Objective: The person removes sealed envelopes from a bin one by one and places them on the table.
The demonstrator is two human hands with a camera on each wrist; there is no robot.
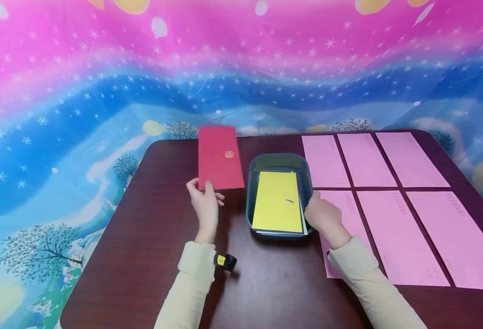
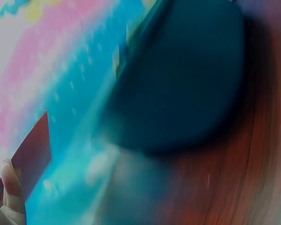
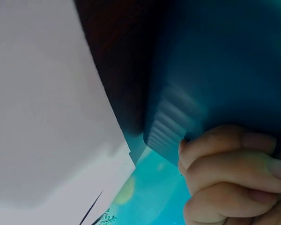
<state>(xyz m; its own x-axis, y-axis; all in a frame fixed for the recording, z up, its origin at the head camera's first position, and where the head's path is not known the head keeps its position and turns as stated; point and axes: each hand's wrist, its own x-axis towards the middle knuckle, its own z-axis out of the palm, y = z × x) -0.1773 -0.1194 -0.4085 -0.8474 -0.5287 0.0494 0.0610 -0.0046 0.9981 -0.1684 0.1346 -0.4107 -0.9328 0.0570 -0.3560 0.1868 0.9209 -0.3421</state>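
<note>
Snow-flecked pink and blue cloth (image 1: 241, 77) is hanging behind a dark, glossy table (image 1: 151, 224), where six pink envelopes (image 1: 366, 160) are lying in two rows toward the right. Near the middle, a dark teal tub (image 1: 280, 161) is standing with a yellow envelope (image 1: 277, 201) lying uppermost inside it, and pale edges are peeking out beneath.

Hands are working well apart. On the tub's left, the left hand (image 1: 205, 203) is pinching a red envelope (image 1: 218, 153) by its lower edge, thumb in front and fingers behind, with the sheet rising above the hand. At the tub's right side, the right hand (image 1: 324, 214) is curling its fingers against the outer wall and seems to be gripping the rim; its thumb is not showing clearly enough to tell exactly how.

Good handling here is depending on a light, flat pinch, since a hard squeeze would be creasing the red paper, and a sheet held only at its foot is likely to be flopping. Meanwhile, the right hand should be steadying the tub without tugging it, sparing the loose stack inside from sliding and the nearby pink paper from being nudged.
</note>
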